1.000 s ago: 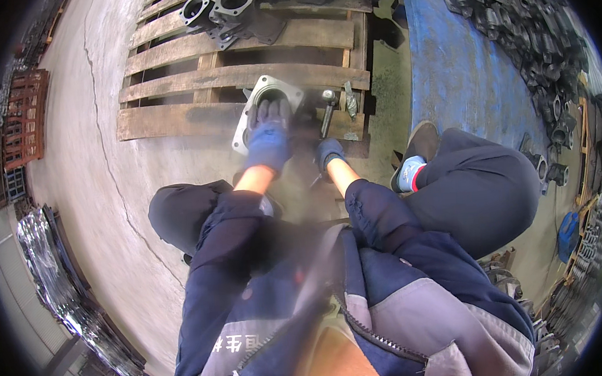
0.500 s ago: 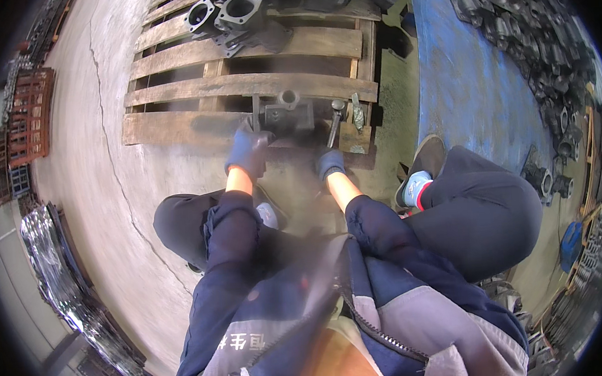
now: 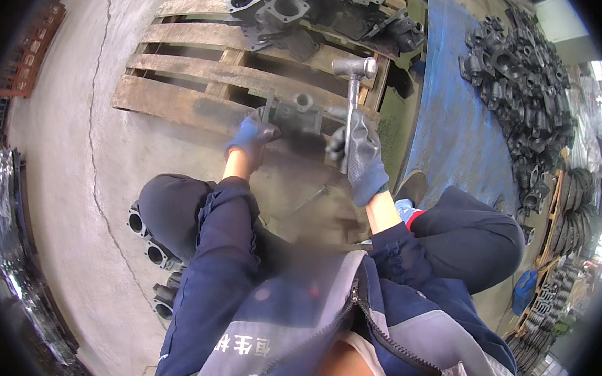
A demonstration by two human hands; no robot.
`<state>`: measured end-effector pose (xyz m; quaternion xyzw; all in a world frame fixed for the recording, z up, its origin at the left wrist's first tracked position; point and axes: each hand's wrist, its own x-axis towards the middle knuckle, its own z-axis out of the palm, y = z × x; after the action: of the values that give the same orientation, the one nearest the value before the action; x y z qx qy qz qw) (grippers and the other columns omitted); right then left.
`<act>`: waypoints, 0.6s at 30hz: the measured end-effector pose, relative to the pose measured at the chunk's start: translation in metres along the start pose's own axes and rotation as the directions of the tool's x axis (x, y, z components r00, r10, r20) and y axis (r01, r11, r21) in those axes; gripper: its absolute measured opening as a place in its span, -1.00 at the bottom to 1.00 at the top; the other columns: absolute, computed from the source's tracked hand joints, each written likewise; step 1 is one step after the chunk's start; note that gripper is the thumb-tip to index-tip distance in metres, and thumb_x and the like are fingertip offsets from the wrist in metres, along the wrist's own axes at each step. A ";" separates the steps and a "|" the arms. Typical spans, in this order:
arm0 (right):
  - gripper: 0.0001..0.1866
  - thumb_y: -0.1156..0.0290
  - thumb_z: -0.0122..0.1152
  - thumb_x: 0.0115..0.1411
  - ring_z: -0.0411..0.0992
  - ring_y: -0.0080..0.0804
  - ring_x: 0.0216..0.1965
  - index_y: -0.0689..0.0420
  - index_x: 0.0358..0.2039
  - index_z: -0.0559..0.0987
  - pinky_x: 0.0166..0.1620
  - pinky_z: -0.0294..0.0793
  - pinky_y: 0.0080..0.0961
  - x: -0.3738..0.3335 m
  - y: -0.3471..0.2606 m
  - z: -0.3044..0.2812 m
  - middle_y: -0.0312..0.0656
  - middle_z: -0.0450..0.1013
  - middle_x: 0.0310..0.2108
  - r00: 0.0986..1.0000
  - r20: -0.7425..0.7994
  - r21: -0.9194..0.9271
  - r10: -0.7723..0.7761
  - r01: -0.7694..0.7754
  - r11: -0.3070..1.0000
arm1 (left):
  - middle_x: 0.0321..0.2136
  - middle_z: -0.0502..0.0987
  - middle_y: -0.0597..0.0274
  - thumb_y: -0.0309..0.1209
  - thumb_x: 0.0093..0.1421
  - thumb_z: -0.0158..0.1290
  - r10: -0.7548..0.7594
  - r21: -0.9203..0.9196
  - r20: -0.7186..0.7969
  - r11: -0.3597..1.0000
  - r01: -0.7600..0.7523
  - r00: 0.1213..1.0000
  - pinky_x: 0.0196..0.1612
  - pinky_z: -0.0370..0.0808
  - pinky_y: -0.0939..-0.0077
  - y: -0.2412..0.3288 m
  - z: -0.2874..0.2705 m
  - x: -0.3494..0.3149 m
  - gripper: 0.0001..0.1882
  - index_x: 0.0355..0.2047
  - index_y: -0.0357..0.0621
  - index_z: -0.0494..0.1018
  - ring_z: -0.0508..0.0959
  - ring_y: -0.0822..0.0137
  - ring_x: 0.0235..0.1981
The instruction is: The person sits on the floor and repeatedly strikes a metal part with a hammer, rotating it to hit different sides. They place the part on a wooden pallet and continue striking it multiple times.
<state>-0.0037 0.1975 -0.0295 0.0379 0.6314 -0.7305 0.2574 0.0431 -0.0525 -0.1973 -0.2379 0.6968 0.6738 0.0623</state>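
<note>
My right hand point(image 3: 362, 146), in a dark-palmed blue glove, is closed around the handle of a metal hammer point(image 3: 356, 69). The hammer's head is up, standing above the right part of the wooden pallet's near edge. A dark grey metal casting point(image 3: 297, 118) with a short round spout on top lies at that near edge. On its left side my left hand point(image 3: 252, 139), gloved the same way, has its fingers closed on the casting's end flange. The fingertips are partly hidden by the glove and a blur.
More dark castings point(image 3: 286, 8) with square flanges sit on the far part of the pallet point(image 3: 172, 103). To the right lies a blue sheet point(image 3: 447, 103) with a large heap of castings point(image 3: 522, 85) beyond it. Several flanged castings point(image 3: 157, 254) stand on the floor by my left knee.
My right hand has lifted the hammer from low beside the pallet's near edge up and to the right. The left hand stays at the casting. The whole view has turned slightly.
</note>
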 end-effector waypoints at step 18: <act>-0.55 0.02 0.03 0.36 0.52 0.05 -0.30 0.20 -0.24 0.59 -0.19 0.48 -0.15 0.017 0.083 -0.005 0.12 0.54 -0.37 0.998 0.008 -0.775 -0.058 0.043 0.630 | -0.25 0.62 0.20 -0.55 -0.01 0.11 -0.058 -0.188 -0.037 0.981 0.050 0.998 -0.09 0.48 0.42 0.033 0.004 -0.011 -0.62 -0.11 -0.11 0.55 0.55 0.32 -0.20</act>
<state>0.0160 0.1905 -0.1118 -0.0875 0.8867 -0.3956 0.2226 0.0381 -0.0463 -0.1633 -0.2758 0.6247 0.7292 0.0434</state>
